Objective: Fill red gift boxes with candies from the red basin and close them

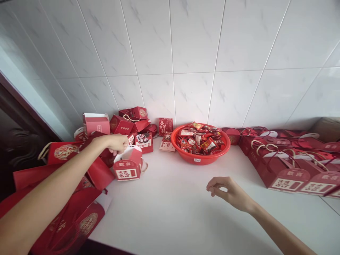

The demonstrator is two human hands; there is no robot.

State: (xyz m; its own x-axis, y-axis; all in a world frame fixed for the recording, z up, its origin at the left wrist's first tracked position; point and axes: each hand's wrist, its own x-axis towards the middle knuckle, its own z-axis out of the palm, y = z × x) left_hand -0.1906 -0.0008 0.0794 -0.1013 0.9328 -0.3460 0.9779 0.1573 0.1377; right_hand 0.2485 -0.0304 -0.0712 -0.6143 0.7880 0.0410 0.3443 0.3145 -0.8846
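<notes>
My left hand (118, 143) reaches across to the left side of the table, its fingers closed at the upper rim of a small red gift box (126, 169). This box stands upright with its top open, and a cord handle hangs at its right side. My fingertips are partly hidden, so the exact grip is hard to see. Over the bare white tabletop (170, 209), my right hand (227, 191) hovers with loosely curled fingers, the thumb a little apart and nothing visible in it. Behind and between my hands sits a red plastic basin (199, 159) full of wrapped candies (198, 139).
Red bags and boxes (87, 216) pile up along the left. Red cards (166, 127) lean against the tiled wall (193, 42) beside the basin. Rows of closed gift boxes (288, 177) with tied cords line the right. A brown cardboard box (328, 129) stands at far right.
</notes>
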